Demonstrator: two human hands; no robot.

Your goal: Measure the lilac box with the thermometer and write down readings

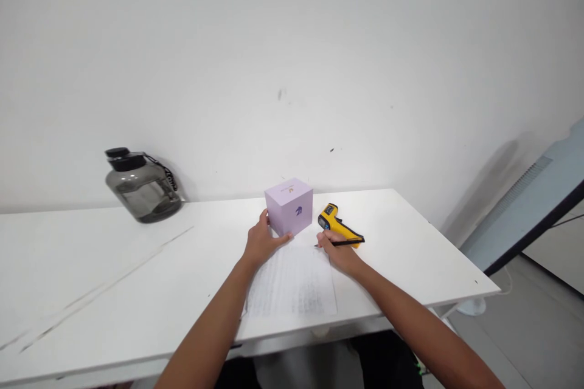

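A lilac cardboard box [290, 213] with a small dark logo on its front stands near the back edge of the table. My left hand [263, 240] grips its lower left corner, the thumb along the bottom of the front face and the fingers at the side. Below the box lies a sheet of paper [292, 285] covered in faint rows of marks. In my right hand [336, 249] is a black pen [349, 242], its tip at the paper's upper right. Just behind that hand a yellow and black infrared thermometer gun [340, 228] lies on its side, partly covered by the hand and pen.
A large grey see-through water bottle [143, 188] with a black lid and strap is at the back left. The white table [137, 292] runs along the wall and ends at the right. Beyond that end leans a grey-blue panel [524, 200].
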